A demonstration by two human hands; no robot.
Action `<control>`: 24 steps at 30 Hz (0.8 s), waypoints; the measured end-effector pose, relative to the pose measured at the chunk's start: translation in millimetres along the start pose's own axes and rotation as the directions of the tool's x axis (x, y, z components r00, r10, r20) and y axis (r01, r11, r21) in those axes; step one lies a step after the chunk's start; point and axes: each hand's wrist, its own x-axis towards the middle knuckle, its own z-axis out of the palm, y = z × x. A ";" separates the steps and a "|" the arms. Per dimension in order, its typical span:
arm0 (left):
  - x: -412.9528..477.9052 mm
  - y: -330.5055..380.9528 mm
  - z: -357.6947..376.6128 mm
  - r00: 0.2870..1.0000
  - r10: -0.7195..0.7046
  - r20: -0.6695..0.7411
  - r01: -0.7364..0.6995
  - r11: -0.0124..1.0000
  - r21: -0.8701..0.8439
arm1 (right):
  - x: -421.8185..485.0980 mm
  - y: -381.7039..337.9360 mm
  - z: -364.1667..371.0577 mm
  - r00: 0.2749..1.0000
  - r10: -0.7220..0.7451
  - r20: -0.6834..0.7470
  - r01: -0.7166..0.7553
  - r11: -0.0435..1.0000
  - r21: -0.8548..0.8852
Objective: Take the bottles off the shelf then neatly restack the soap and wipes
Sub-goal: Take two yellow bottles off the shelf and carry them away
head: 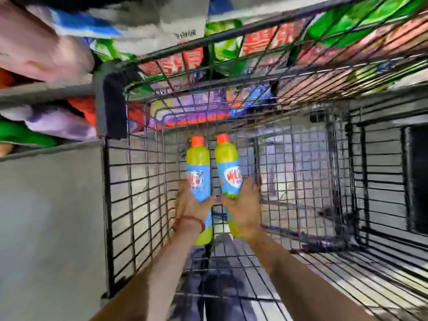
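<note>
Mesh walls (139, 193) flank bottles (198, 167) (228, 167) gripped by left hand (191, 205) and right hand (243, 205).

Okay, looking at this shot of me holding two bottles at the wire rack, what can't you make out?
All in the head view:
1. Label wording on the left bottle and right bottle: blurred.
2. Both bottles' lower bodies: covered by the left grip and right grip.
3. Packs on the upper wire shelf: motion blur and wires; cannot tell whether soap or wipes.
4. Pink bundle: smeared, cut off by the frame edge.
</note>
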 end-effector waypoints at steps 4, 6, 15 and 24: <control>-2.6 -5.8 -0.9 1.000 0.014 0.005 -0.014 1.000 -0.002 | -7.4 1.8 -2.0 0.999 -0.012 0.031 0.013 0.999 -0.030; -0.8 -12.6 -0.2 1.000 0.020 0.010 -0.020 1.000 0.000 | -10.4 3.1 -3.5 0.998 -0.002 0.067 0.004 1.000 -0.022; -7.4 -5.5 -13.5 0.989 0.118 0.085 -0.123 0.991 0.052 | -19.2 -10.6 -10.8 0.994 0.044 0.101 -0.029 0.989 -0.146; -138.1 47.4 -154.3 0.811 0.466 0.353 -0.585 0.661 0.470 | -140.9 -95.5 -100.3 0.925 -0.329 0.192 0.380 0.837 -0.393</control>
